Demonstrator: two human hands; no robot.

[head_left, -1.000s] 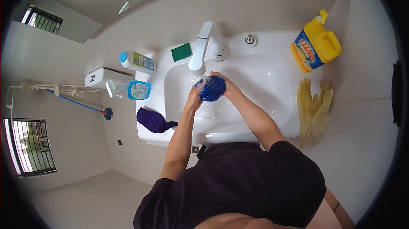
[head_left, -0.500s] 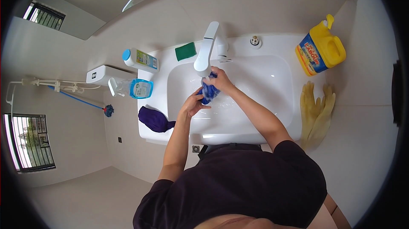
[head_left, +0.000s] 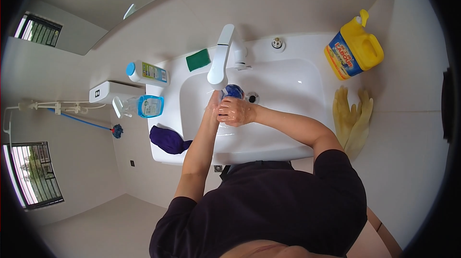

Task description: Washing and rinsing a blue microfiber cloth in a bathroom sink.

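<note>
Under the white faucet (head_left: 221, 63), my two wet hands are close together over the sink. A bunched, wet blue cloth (head_left: 233, 91) shows just beyond my right hand (head_left: 235, 111), whose fingers are curled closed against it and over my left wrist. My left hand (head_left: 216, 98) reaches in below the spout, beside the cloth. Its fingers are hidden behind the spout and my right hand. Water runs over both hands. The white basin (head_left: 288, 95) lies around them, its dark drain (head_left: 251, 97) showing to the right of the cloth.
On the left rim are a purple cloth (head_left: 168, 140), a blue spray bottle (head_left: 150, 106) and a white bottle (head_left: 149, 73). A green scouring pad (head_left: 198, 60) lies left of the faucet. Right: a yellow jug (head_left: 353, 49) and pale rubber gloves (head_left: 353, 119).
My left hand has moved farther in under the spout. My right hand has come down and across it, fingers now curled. The cloth is more covered, and the view has shifted slightly.
</note>
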